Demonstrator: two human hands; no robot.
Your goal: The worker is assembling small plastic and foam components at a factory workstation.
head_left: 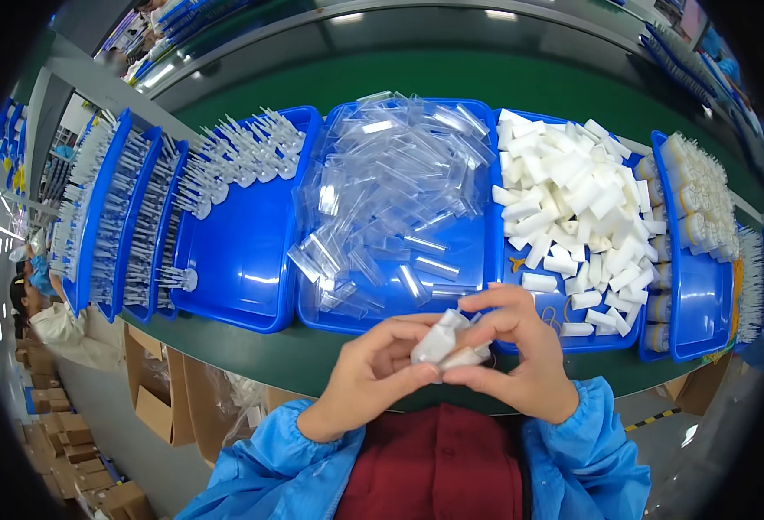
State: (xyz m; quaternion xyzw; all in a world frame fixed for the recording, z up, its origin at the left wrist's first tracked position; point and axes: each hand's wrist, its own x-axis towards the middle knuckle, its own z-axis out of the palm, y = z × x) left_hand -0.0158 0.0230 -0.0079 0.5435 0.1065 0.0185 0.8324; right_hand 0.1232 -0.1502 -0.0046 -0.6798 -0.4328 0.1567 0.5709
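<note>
At the desk [282, 357], white pieces [437, 344] are clamped in the fingers of the left grip [375, 362] and right grip [521, 354], and might be dropped if either is loosened carelessly.

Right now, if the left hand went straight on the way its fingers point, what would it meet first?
Beyond the white piece it holds, the left hand would likely meet the right hand first; depth is unclear.
</note>
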